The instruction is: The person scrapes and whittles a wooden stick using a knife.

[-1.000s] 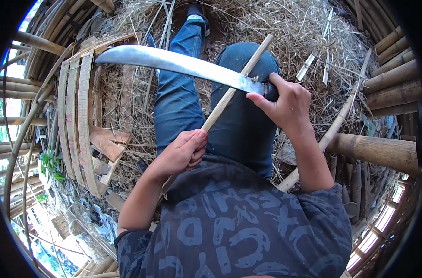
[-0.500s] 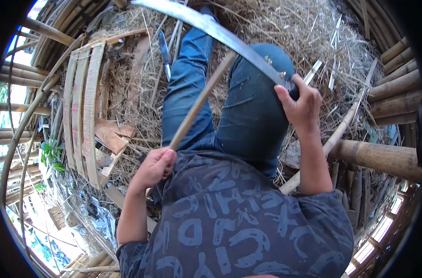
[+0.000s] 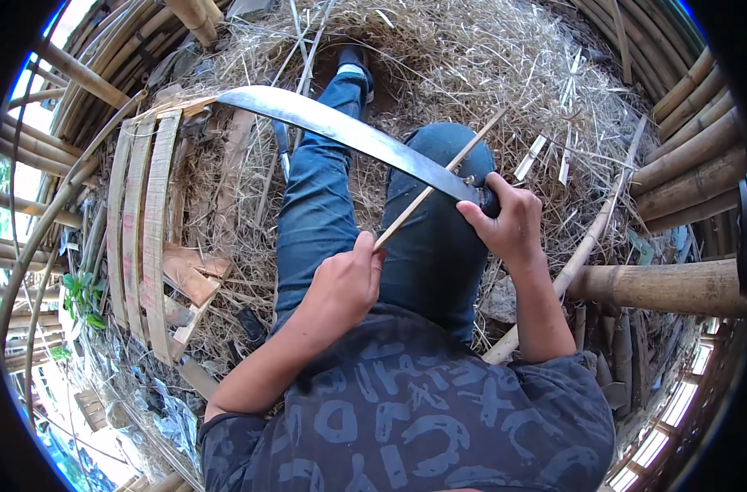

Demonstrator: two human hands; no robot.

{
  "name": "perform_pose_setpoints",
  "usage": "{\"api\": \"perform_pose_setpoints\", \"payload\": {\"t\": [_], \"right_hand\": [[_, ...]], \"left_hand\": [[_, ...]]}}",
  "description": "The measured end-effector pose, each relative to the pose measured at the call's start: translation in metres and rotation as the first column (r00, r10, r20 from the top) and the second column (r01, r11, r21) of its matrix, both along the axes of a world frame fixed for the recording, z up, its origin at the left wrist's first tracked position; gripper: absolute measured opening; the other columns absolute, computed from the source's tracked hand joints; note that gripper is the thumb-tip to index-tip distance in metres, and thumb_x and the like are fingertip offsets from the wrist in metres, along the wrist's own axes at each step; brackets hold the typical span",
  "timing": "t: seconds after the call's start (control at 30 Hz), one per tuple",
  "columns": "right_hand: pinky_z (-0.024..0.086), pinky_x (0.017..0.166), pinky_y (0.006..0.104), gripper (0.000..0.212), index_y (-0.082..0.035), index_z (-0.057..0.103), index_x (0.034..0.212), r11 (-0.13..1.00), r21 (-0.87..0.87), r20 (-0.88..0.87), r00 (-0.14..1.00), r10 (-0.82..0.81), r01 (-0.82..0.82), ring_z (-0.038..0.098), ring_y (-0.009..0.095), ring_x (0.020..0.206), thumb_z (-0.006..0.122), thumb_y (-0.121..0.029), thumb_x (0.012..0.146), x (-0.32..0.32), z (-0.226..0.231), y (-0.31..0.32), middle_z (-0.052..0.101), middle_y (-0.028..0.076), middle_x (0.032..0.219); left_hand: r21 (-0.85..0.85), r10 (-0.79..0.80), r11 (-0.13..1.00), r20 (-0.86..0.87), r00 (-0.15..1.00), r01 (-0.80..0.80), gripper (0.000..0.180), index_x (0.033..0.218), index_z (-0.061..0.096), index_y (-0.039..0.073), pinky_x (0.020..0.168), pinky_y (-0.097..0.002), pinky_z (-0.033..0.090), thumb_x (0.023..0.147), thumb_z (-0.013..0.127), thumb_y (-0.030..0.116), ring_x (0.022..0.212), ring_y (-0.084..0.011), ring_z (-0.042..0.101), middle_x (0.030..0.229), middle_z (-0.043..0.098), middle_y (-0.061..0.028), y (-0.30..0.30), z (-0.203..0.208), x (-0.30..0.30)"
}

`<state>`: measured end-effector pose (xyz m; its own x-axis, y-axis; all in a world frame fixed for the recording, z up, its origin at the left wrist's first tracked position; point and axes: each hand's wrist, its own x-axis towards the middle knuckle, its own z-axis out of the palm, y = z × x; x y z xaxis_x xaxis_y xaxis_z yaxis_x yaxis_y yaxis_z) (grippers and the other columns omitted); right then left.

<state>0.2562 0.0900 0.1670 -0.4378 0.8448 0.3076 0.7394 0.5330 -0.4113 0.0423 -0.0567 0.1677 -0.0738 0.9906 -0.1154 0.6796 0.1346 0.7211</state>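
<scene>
My right hand (image 3: 517,223) is closed round the dark handle of a large machete (image 3: 341,131) above my right knee. Its long curved blade reaches up and left across both legs. My left hand (image 3: 341,283) pinches the lower end of a thin bamboo strip (image 3: 405,220). The strip slants up to the right and crosses the blade near the handle, its far end past my knee. Where they cross, the blade covers a short piece of the strip. A small curled shaving (image 3: 468,179) sits by the blade close to my right thumb.
Dry straw (image 3: 472,74) covers the ground ahead. At left stands a slatted wooden frame (image 3: 154,238). A smaller knife (image 3: 283,152) lies beside my left leg, partly behind the machete blade. A thick bamboo pole (image 3: 660,287) juts in at right, near my forearm.
My left hand has moved right and inward, bringing the strip across the blade and over my right knee. The machete has come lower, its tip nearer the slatted frame.
</scene>
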Motion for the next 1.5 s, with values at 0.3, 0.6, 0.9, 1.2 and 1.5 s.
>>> {"api": "perform_pose_setpoints", "payload": {"t": [0.3, 0.6, 0.9, 1.2, 1.5], "right_hand": [[0.051, 0.056, 0.0419, 0.066, -0.002, 0.065, 0.085, 0.997, 0.036, 0.091, 0.994, -0.065, 0.062, 0.066, 0.034, 0.061, 0.064, -0.068, 0.075, -0.008, 0.006, -0.004, 0.062, 0.018, 0.060], [0.051, 0.058, 0.0424, 0.069, -0.002, 0.067, 0.094, 0.995, 0.066, 0.076, 0.994, -0.085, 0.080, 0.066, 0.035, 0.062, 0.065, -0.068, 0.074, -0.011, -0.001, -0.005, 0.063, 0.017, 0.063], [0.051, 0.059, 0.0430, 0.067, -0.004, 0.068, 0.094, 0.994, 0.029, 0.047, 0.994, -0.102, 0.101, 0.066, 0.036, 0.066, 0.065, -0.068, 0.073, -0.016, -0.002, -0.010, 0.065, 0.017, 0.068], [0.051, 0.065, 0.0448, 0.065, -0.006, 0.068, 0.094, 0.977, -0.024, 0.004, 0.978, -0.211, 0.211, 0.067, 0.038, 0.071, 0.064, -0.068, 0.074, -0.019, -0.006, -0.008, 0.066, 0.019, 0.070], [0.051, 0.068, 0.0452, 0.064, -0.007, 0.067, 0.090, 0.983, -0.001, 0.067, 0.980, -0.185, 0.185, 0.066, 0.040, 0.072, 0.063, -0.069, 0.076, -0.024, -0.002, -0.015, 0.066, 0.018, 0.070]], "left_hand": [[0.156, 0.037, 0.988, -0.314, 0.949, 0.014, 0.014, 0.095, 0.046, 0.002, 0.045, -0.0471, 0.047, 0.096, 0.052, 0.015, 0.052, -0.0370, 0.061, 0.058, 0.059, -0.0172, 0.001, -0.011, 0.001], [0.133, 0.068, 0.991, -0.275, 0.959, -0.032, 0.012, 0.094, 0.047, 0.002, 0.049, -0.0498, 0.044, 0.095, 0.053, 0.012, 0.058, -0.0417, 0.059, 0.063, 0.058, -0.0203, -0.013, 0.000, -0.005], [0.059, 0.077, 0.996, -0.304, 0.949, -0.062, 0.011, 0.093, 0.047, 0.003, 0.049, -0.0488, 0.044, 0.095, 0.053, 0.011, 0.058, -0.0414, 0.059, 0.061, 0.057, -0.0200, -0.023, 0.023, -0.009], [0.032, 0.094, 0.996, -0.411, 0.907, -0.088, 0.013, 0.091, 0.048, 0.003, 0.048, -0.0424, 0.049, 0.094, 0.055, 0.014, 0.056, -0.0346, 0.062, 0.062, 0.059, -0.0153, -0.051, 0.032, -0.025], [0.030, 0.117, 0.993, -0.390, 0.913, -0.114, 0.009, 0.091, 0.049, 0.003, 0.049, -0.0445, 0.047, 0.092, 0.056, 0.008, 0.057, -0.0374, 0.060, 0.063, 0.058, -0.0180, -0.095, 0.037, -0.038]]}}
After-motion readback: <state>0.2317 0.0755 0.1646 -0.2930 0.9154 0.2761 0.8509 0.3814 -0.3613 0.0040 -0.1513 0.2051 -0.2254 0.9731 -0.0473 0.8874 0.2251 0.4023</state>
